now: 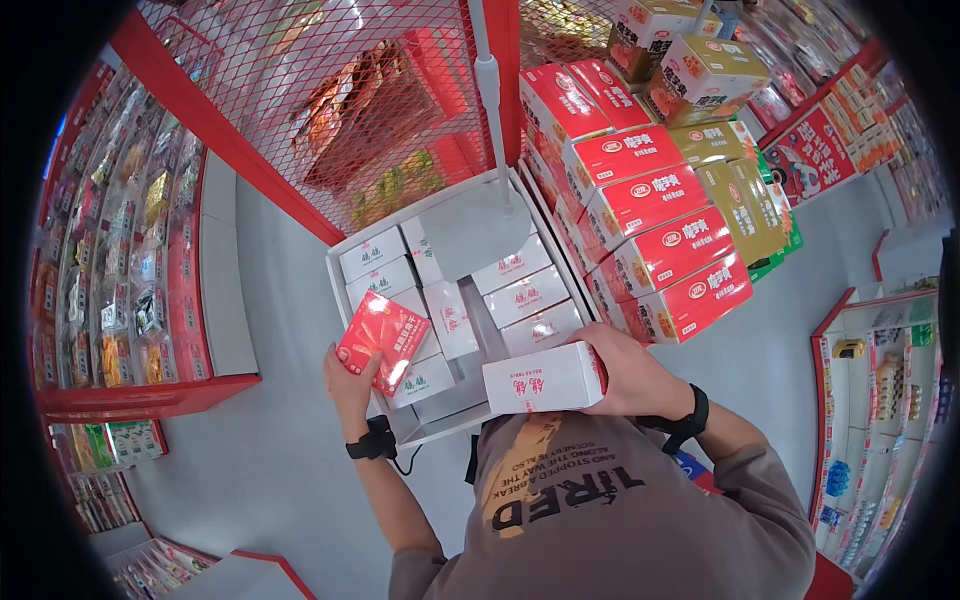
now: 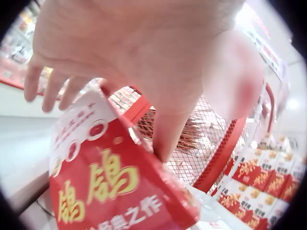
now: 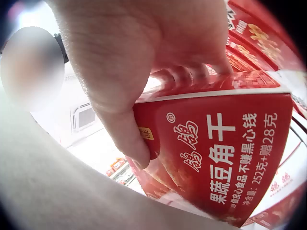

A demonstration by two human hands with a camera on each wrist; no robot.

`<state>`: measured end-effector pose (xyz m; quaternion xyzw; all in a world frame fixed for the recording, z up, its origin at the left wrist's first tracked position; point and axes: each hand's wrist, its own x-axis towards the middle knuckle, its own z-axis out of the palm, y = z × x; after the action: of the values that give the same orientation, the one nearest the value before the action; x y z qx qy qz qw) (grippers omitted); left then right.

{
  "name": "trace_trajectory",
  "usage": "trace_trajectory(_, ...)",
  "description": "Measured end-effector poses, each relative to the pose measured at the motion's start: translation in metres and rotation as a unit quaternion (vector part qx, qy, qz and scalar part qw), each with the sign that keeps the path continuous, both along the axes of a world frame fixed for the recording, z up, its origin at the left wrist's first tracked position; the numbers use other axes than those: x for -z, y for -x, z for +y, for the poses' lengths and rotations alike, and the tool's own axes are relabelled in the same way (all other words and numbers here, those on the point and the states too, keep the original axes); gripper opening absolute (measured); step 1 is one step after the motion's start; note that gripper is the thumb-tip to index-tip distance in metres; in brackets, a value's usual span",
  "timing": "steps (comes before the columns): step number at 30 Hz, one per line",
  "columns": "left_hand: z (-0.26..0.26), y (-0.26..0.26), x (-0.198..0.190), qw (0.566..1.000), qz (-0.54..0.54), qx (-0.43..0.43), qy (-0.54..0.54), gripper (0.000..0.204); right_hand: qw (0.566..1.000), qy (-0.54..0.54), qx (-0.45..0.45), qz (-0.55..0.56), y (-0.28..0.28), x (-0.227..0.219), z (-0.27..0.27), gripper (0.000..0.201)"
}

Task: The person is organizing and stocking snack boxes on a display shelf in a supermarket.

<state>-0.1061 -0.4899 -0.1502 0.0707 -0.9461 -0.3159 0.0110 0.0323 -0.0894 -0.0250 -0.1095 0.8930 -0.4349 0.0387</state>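
Note:
My left hand (image 1: 350, 388) grips a red snack box (image 1: 392, 335) by its near edge, above the left side of a white bin (image 1: 450, 427). In the left wrist view, the thumb lies along one edge of that red box (image 2: 115, 179), which has yellow lettering and a white top part. My right hand (image 1: 640, 375) holds a white box (image 1: 530, 382) with red print over the bin's near right corner. The right wrist view shows this box's red face (image 3: 225, 153), with the thumb on one side and fingers across another. Several white boxes (image 1: 525, 297) lie in rows in the bin.
A metal pole (image 1: 488, 95) with a round base (image 1: 470, 240) rises over the bin. Red mesh (image 1: 290, 100) stands behind it. Stacked red boxes (image 1: 675, 240) and gold boxes (image 1: 735, 200) border the right side. Shelves of packets (image 1: 120, 270) line the left; another shelf (image 1: 880, 400) stands at right.

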Motion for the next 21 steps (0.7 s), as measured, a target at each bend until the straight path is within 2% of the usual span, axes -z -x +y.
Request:
trace_trajectory(1, -0.005, -0.001, 0.003, 0.997, -0.019, 0.004, -0.079, 0.088, 1.0, -0.004, 0.002, -0.018, 0.001, 0.004, -0.002, 0.069)
trace_trajectory(3, -0.004, -0.007, 0.005, 0.984, -0.042, -0.051, -0.165, 0.083, 0.998, -0.011, 0.009, -0.054, 0.001, 0.013, -0.006, 0.067)
trace_trajectory(7, -0.005, -0.007, -0.002, 0.938, -0.135, -0.138, -0.288, 0.071, 1.0, -0.011, -0.008, 0.014, 0.002, 0.048, -0.016, 0.072)
trace_trajectory(10, -0.014, -0.007, 0.011, 0.951, -0.085, -0.082, -0.287, 0.063, 1.0, 0.005, -0.018, 0.014, 0.003, 0.062, -0.022, 0.07)
trace_trajectory(14, -0.014, -0.012, 0.017, 0.934, -0.02, -0.11, -0.339, 0.062, 1.0, 0.007, 0.004, -0.013, -0.004, 0.081, -0.025, 0.069)
trace_trajectory(16, -0.003, -0.018, 0.005, 0.929, -0.001, -0.11, -0.354, 0.064, 1.0, -0.008, 0.01, -0.004, -0.009, 0.086, -0.024, 0.069)
trace_trajectory(21, 0.011, -0.018, -0.007, 0.903, -0.005, -0.126, -0.411, 0.066, 1.0, -0.012, 0.007, -0.011, -0.015, 0.079, -0.018, 0.07)
